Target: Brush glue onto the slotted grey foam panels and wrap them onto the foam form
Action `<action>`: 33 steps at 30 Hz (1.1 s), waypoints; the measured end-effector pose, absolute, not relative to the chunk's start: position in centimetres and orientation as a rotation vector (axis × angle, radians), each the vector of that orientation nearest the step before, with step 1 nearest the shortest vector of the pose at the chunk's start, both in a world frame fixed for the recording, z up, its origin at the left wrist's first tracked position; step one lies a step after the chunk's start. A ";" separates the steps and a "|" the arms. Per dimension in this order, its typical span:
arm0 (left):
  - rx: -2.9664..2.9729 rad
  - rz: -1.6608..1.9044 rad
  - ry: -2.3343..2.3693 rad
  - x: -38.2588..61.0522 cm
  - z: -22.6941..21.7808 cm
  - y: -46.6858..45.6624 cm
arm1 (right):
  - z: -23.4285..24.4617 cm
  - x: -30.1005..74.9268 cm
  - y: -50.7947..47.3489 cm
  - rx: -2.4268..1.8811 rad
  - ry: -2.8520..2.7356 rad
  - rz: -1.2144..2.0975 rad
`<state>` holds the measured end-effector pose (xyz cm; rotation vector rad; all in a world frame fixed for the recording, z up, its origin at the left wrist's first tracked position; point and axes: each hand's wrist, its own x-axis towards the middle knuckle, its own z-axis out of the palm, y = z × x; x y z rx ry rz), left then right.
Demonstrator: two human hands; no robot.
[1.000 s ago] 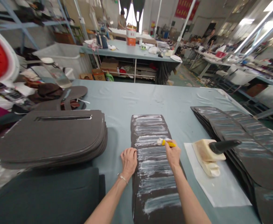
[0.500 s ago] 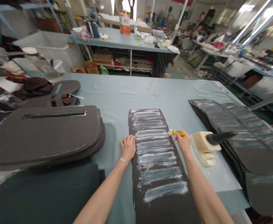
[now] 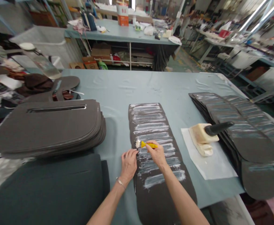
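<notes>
Overlapping dark grey pieces [image 3: 165,200] lie in a staggered column before me, each exposed strip streaked with white paste. My right hand [image 3: 157,154] is closed around the yellow handle of a small paintbrush [image 3: 150,144]. The brush's white-coated bristles touch a strip near the column's left edge. Beside that edge my left hand [image 3: 129,164] lies flat, fingertips touching the pieces, holding nothing. To the right, a cream block-shaped container [image 3: 201,134] with a dark handle sticking out sits on a white sheet [image 3: 211,168].
Slotted dark pieces [image 3: 57,125] are stacked at left, above dark green material [image 3: 45,190]. More streaked pieces [image 3: 249,143] fan out at the right edge. A clear bottle [image 3: 43,64] stands at the back left. Another table [image 3: 113,34] is beyond.
My right hand has carried the brush from the column's right edge leftward across to its left edge. My left hand has slid slightly nearer me. The view has tilted down a little.
</notes>
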<state>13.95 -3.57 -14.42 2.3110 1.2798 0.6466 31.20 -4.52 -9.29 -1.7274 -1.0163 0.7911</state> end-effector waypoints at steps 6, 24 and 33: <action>2.288 0.655 1.264 13.6 -15.1 -3.1 | -8.3 42.3 -8.5 -2.042 -0.693 0.326; 2.369 0.585 1.258 11.9 -15.1 -8.0 | -8.3 42.0 -13.6 -2.089 -0.654 0.202; 2.418 0.556 1.228 11.7 -15.0 -8.0 | -7.8 29.8 -11.9 -1.784 -1.193 0.535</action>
